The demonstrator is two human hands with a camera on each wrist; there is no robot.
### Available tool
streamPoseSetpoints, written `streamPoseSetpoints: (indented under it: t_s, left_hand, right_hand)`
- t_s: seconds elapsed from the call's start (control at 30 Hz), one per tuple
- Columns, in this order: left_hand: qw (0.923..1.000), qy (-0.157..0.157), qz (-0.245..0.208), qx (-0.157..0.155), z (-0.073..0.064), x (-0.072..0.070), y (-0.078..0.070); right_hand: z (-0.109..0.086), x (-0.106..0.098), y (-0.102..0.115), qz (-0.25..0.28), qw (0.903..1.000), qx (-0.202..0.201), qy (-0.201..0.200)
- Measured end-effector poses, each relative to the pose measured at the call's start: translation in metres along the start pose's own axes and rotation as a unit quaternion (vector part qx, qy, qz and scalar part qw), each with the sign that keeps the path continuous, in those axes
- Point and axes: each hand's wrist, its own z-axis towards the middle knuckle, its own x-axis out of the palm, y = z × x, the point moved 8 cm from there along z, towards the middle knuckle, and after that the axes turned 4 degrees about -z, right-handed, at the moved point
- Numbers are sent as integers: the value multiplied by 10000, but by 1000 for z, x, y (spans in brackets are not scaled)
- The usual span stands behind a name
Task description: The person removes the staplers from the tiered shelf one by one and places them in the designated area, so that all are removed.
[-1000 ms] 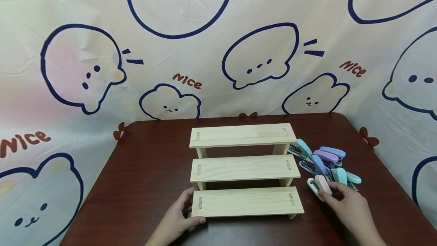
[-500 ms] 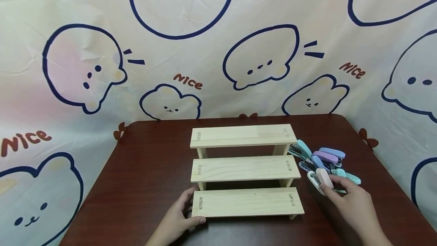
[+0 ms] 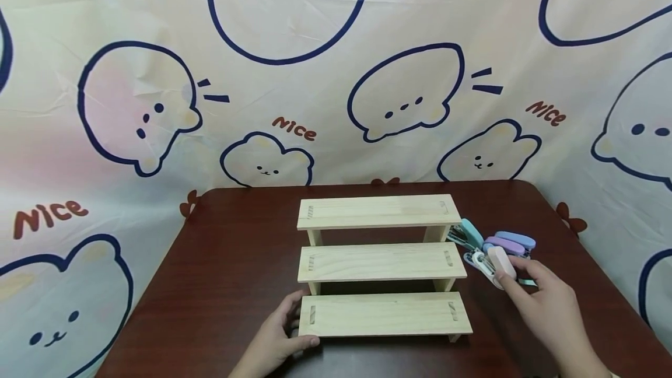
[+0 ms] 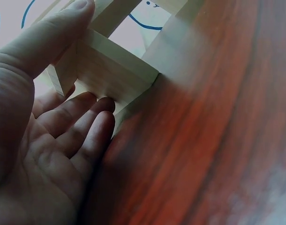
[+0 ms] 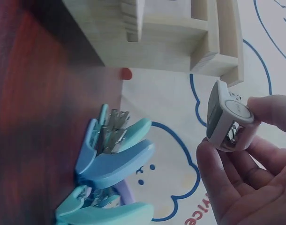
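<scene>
Pale wood makes up the rack, which has three steps and stands on the dark tabletop. To the right of the rack, the person's right hand holds a white stapler, pinched in its fingers. The left hand grips the rack at its near left corner. More staplers, in blue, purple and mint, lie in a pile just to the right of the rack.

The step in hand looks like picking up the white stapler while the rack is kept steady. The next move likely calls for a firm pinch and a clean path away from the pile, so nothing snags.

From the head view, the white stapler seems to sit right on the pile. The right wrist view tells more: it is up off the tabletop, with a gap between it and the others. The left wrist view shows the left fingers bent by the side of the rack's lowest step; the head view partly hides them.
</scene>
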Motion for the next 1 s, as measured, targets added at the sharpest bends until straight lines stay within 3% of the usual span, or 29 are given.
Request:
streamPoseSetpoints:
  t_s: [0.27, 0.53, 0.83, 1.0]
  left_hand:
    - [9998, -173, 113, -32, 1, -2, 1]
    - [9982, -295, 422, 309, 4, -2, -4]
    - [9982, -272, 341, 400, 10, -4, -3]
    - [9988, -257, 300, 282, 15, -5, 2]
  right_hand:
    - [11, -8, 18, 170, 9995, -266, -91]
    - [17, -15, 36, 373, 9972, -606, -218]
    - [30, -8, 55, 375, 9944, -991, 28]
    - [38, -3, 64, 491, 9910, -1242, 35]
